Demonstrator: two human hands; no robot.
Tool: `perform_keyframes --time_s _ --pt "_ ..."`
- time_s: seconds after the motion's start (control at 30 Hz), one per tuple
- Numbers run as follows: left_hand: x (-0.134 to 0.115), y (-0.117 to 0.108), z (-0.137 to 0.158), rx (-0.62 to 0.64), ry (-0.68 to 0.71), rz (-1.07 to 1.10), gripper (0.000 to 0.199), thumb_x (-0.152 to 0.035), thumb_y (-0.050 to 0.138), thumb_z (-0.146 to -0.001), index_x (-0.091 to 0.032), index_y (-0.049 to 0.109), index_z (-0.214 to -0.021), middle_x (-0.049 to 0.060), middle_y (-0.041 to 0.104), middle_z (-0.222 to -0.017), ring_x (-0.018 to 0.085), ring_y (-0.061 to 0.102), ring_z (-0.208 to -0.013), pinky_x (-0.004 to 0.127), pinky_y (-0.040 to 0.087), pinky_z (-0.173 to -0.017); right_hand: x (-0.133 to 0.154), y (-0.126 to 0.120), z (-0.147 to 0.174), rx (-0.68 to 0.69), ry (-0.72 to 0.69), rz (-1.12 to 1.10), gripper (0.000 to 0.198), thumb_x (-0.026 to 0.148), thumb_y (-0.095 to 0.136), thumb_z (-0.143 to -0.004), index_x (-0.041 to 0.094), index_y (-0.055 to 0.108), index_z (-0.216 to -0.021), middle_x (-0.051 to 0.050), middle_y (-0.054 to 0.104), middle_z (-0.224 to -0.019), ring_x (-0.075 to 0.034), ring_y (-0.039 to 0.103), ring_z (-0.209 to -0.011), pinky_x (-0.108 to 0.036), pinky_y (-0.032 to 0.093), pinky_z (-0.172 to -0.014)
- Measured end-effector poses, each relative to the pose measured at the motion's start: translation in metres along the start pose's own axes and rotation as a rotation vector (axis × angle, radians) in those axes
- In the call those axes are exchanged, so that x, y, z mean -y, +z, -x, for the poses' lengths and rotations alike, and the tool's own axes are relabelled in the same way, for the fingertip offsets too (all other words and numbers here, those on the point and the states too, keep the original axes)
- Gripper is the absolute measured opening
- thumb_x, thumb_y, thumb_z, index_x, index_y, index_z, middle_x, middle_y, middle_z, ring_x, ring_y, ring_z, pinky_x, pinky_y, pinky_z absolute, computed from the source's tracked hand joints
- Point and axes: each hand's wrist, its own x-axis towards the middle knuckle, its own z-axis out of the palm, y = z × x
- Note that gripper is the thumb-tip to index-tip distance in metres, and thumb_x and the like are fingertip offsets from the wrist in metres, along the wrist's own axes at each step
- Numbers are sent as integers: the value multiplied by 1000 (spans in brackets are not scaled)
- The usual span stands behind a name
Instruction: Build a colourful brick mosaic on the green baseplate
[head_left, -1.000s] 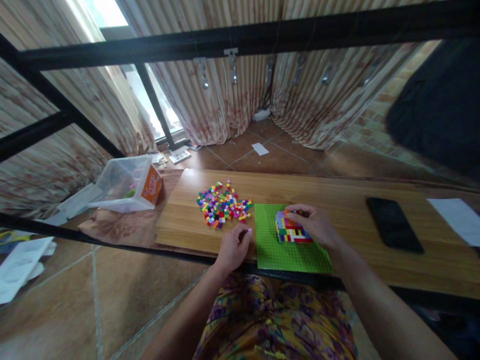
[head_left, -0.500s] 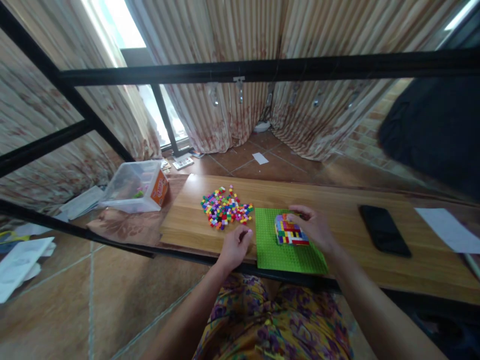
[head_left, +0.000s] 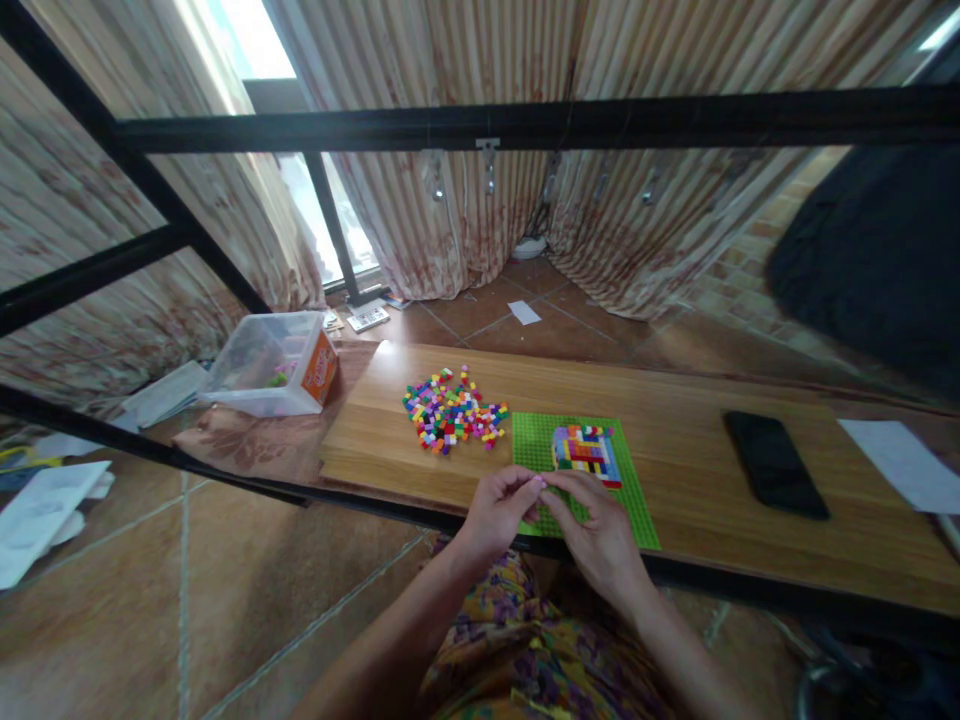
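Hands (head_left: 598, 530) now together, bits (head_left: 277, 380) in bin (head_left: 259, 402)

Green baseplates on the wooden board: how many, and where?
1: the green baseplate, between the loose brick pile and the black phone. Any stacked beneath would be hidden.

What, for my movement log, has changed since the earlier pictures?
The right hand came off the brick build and moved back and left, meeting the left hand, which shifted right over the green baseplate. Whether they hold anything is unclear. The build, brick pile and smartphone stayed put.
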Motion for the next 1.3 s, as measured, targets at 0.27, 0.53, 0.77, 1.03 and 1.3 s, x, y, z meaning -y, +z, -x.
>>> perform_keyframes --time_s 0.27,0.53,0.77,1.03,1.3 --pt "-9 3 4 80 -54 114 43 -54 77 -70 -13 71 -78 -1 59 -60 8 48 -51 23 39 -52 1 1 3 -34 82 -204 19 42 67 -84 28 76 -93 -5 72 -96 -21 65 -91 -35 52 -81" --pt "-11 9 5 94 -75 136 39 -51 79 -70 -13 71 -71 0 61 -61 7 47 -51 22 39 -53 0 -4 4 -58 114 -212 17 41 67 -84 26 75 -87 -4 70 -87 -20 64 -85 -33 51 -77" --pt "2 1 -2 15 -55 -38 38 -51 75 -73 -13 72 -80 0 63 -65 9 49 -55 23 40 -56 -17 -15 -5 -151 125 -116 22 45 67 -82 24 74 -83 -4 71 -90 -19 64 -87 -33 50 -78" --pt "14 -32 -13 -59 136 -360 31 -40 61 -86 -13 69 -73 -2 52 -58 10 44 -57 22 35 -55 -33 -41 -57 -285 -74 152 25 48 67 -81 25 75 -80 -4 70 -96 -21 63 -94 -39 48 -90" --pt "14 -38 -13 9 153 -414 33 -40 58 -89 -14 67 -72 -1 55 -60 11 48 -57 21 37 -56 -75 -43 -64 -256 -130 336 29 51 62 -83 25 76 -80 -6 68 -96 -24 61 -95 -44 47 -90"
